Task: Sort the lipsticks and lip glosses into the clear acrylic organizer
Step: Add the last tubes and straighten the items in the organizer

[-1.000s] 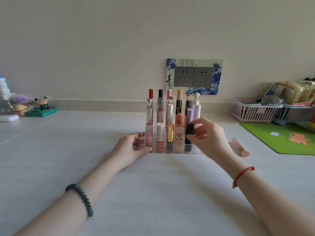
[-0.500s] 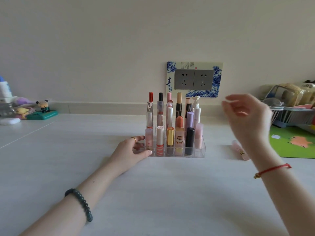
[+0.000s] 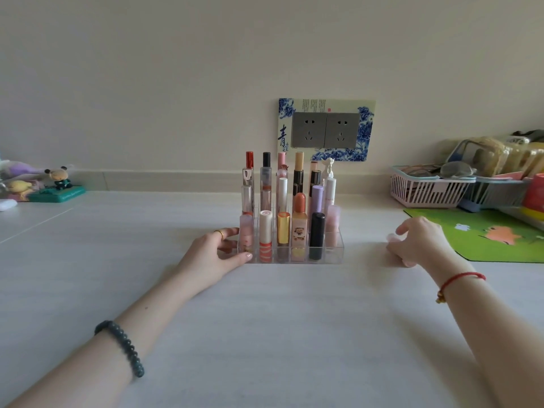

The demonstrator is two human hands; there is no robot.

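Reaching with the right hand [image 3: 418, 241] for the last loose pink tube [image 3: 391, 237], lying flat on the counter [image 3: 265, 319] to the right of the organizer [image 3: 335, 254], well apart from it, long axis running roughly front to back under the curled fingers; touching it, though grip not yet clear. Bracing the organizer's left end with the left hand [image 3: 217, 254], fingers spread against the wall. Needing, by the look of it, a lift and a carry leftward to a free slot
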